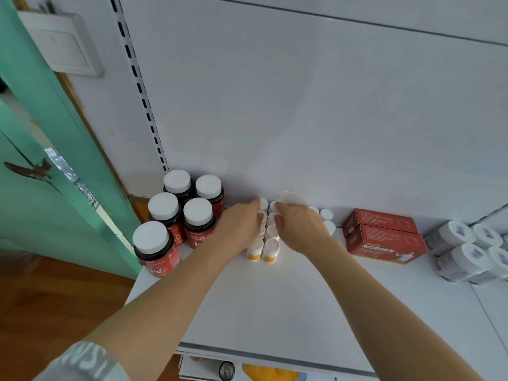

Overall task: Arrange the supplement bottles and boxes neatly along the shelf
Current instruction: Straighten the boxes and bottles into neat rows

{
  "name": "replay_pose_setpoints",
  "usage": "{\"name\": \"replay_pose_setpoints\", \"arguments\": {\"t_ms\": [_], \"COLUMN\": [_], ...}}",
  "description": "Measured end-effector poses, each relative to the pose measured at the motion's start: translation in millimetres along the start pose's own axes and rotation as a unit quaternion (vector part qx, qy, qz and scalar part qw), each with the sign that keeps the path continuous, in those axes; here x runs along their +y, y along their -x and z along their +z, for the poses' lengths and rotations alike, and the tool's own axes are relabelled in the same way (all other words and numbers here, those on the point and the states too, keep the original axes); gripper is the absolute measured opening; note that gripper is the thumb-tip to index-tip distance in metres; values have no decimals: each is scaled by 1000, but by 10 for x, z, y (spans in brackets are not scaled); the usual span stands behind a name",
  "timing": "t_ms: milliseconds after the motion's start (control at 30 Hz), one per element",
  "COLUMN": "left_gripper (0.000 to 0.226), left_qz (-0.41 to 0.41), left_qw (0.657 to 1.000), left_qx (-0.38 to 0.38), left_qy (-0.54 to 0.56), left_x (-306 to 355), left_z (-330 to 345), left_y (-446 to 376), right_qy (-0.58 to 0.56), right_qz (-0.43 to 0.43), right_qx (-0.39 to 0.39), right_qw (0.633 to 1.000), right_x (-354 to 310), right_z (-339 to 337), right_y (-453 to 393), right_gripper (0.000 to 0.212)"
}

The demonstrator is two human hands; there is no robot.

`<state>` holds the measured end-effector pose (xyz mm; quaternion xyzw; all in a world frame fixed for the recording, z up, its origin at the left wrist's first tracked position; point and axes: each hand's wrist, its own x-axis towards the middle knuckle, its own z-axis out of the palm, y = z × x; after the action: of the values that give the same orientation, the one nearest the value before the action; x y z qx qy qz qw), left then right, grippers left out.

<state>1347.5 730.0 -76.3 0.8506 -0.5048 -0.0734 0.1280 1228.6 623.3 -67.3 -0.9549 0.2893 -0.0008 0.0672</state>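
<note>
The small white bottles (270,250) stand upright in tight rows near the back of the white shelf (275,303), the rows running from the front toward the back wall, roughly along the 6-to-12 o'clock line. Their orange-banded sides show only on the two front ones; the rest show just white caps.

The left hand (240,225) lies over the left side of this cluster, at its 9 o'clock, fingers stretched toward the back and resting against the caps. It looks flat rather than clenched, though its fingertips are partly hidden. The right hand (299,226) covers the right side of the cluster, at its 3 o'clock, fingers bent over the caps, thumb touching a bottle in the middle row. Whether it actually grips a bottle cannot be told.

At 9 o'clock from the hands, five big dark bottles (198,224) with red labels and white caps stand upright in two rows. At 3 o'clock, two red boxes (384,240) lie flat side by side, touching, their long axes running left to right, slightly angled. Farther toward 3 o'clock, near the edge, white jars (464,251) are stacked lying on their sides, caps facing forward.
</note>
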Motion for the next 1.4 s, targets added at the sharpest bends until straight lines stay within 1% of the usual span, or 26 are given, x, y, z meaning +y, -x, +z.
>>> {"name": "replay_pose_setpoints", "arguments": {"t_ms": [267, 433, 533, 600, 667, 767, 833, 900, 1033, 1100, 1200, 1333, 1400], "left_gripper": [34, 29, 34, 33, 31, 34, 37, 42, 49, 50, 47, 32, 29], "left_qz": [-4, 4, 11, 25, 53, 110, 152, 178, 196, 195, 175, 151, 143], "left_qw": [1000, 1000, 999, 996, 991, 983, 979, 977, 976, 977, 979, 981, 982], "left_qx": [5, 22, 50, 81, 112, 141, 136, 114, 68, 48, 36, 39, 37], "left_qy": [8, 16, -11, -38, -52, -39, -29, -25, -61, -77, -96, -113, -117], "left_x": [0, 25, 58, 120, 200, 328, 431, 541, 703, 760, 852, 911, 912], "left_z": [20, -24, -78, -142, -211, -256, -234, -180, -8, 58, 119, 237, 295], "left_y": [-20, 6, 10, 19, 31, 32, 14, -9, -72, -127, -207, -266, -281], "right_qy": [-21, 14, 10, 5, 6, 25, 38, 43, 38, 34, 58, 87, 83], "right_qz": [9, 9, 10, 2, 0, 21, 43, 56, 48, 36, -1, -43, -56], "right_qx": [-2, 4, 45, 80, 104, 134, 143, 142, 122, 112, 80, 51, 46], "right_qw": [1000, 1000, 999, 997, 995, 990, 988, 987, 991, 992, 995, 994, 994], "right_x": [-17, -35, -27, 12, 90, 264, 417, 577, 823, 907, 1013, 1111, 1145], "right_z": [31, -18, -128, -203, -277, -352, -359, -344, -325, -316, -284, -231, -196], "right_y": [-5, 39, 97, 160, 239, 401, 521, 630, 735, 721, 641, 526, 485], "right_gripper": [25, 29, 35, 35, 33, 31, 31, 32, 34, 37, 44, 44, 43]}}
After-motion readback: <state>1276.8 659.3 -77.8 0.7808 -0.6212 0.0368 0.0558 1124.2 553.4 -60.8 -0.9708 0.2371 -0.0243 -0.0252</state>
